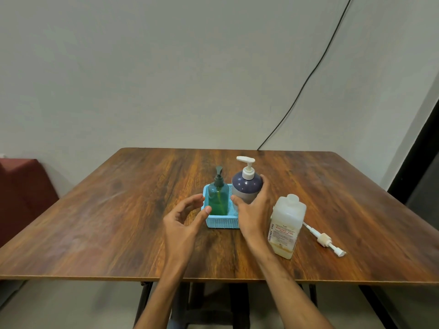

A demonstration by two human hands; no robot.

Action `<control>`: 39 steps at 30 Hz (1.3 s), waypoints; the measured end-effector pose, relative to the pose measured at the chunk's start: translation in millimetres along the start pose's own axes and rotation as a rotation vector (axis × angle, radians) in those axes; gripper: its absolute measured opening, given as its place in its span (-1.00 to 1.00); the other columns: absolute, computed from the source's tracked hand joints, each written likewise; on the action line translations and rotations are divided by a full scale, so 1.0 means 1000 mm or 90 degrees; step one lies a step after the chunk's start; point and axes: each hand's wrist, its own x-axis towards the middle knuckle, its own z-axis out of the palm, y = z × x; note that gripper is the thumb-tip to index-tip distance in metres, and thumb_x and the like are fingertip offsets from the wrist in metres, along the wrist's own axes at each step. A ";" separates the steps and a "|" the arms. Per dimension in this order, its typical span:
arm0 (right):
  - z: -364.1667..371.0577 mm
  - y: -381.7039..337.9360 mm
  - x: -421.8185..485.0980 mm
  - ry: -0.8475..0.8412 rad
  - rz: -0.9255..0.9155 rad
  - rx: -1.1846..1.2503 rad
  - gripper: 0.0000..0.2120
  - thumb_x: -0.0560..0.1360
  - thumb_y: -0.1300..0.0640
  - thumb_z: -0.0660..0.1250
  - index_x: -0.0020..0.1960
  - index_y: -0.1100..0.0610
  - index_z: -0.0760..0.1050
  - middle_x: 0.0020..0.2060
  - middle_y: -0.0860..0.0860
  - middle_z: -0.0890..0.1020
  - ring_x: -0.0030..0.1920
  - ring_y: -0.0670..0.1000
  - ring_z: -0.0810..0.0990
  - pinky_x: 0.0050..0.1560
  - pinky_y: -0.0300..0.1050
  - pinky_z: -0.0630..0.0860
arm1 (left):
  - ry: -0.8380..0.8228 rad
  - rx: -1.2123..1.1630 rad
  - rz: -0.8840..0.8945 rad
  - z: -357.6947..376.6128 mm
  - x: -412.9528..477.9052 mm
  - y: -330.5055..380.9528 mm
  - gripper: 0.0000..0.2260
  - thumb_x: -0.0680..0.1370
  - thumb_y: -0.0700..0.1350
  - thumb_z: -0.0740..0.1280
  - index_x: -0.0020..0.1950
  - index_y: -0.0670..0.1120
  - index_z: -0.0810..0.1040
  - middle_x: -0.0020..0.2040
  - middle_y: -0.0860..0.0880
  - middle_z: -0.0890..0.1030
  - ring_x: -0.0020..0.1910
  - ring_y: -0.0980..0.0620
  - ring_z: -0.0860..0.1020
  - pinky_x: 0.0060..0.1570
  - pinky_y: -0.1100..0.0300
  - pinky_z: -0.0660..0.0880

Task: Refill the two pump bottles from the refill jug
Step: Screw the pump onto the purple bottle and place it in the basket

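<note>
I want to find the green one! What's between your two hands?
In the head view, the clear green pump bottle in the light-blue plastic basket stands between the left hand and right hand.

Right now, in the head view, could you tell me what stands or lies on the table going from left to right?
Left hand → green pump bottle in the blue basket → dark round pump bottle, held by the right hand → refill jug → loose pump head.

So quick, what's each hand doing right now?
Left hand: open and empty, fingers spread beside the blue basket.
Right hand: wrapped around the dark round pump bottle, gripping it.
</note>
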 end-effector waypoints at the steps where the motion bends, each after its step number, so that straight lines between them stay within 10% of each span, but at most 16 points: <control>1: 0.003 0.003 0.003 0.007 0.004 -0.001 -0.22 0.39 0.30 0.55 0.50 0.08 0.25 0.39 0.02 0.46 0.37 0.02 0.45 0.26 -0.18 0.44 | 0.003 0.002 -0.005 0.001 0.001 -0.001 -0.72 0.45 -0.16 0.50 0.15 -0.02 0.65 0.07 0.07 0.71 0.11 0.06 0.66 0.13 0.07 0.60; 12: 0.018 0.035 0.021 0.013 0.072 -0.049 -0.27 0.41 0.33 0.52 0.46 0.11 0.25 0.37 0.08 0.47 0.37 0.11 0.46 0.36 0.11 0.47 | 0.010 0.092 -0.054 0.007 0.013 -0.021 -0.76 0.50 -0.19 0.47 0.15 0.00 0.65 0.07 0.11 0.69 0.05 0.15 0.65 0.06 0.06 0.64; 39: 0.018 0.056 0.030 -0.069 0.102 -0.248 -0.18 0.45 0.12 0.54 0.54 0.11 0.13 0.43 0.10 0.43 0.41 0.14 0.44 0.35 0.02 0.45 | -0.016 0.133 -0.084 0.013 0.019 -0.030 -0.77 0.52 -0.20 0.45 0.16 -0.02 0.65 0.09 0.10 0.68 0.06 0.14 0.65 0.09 -0.01 0.63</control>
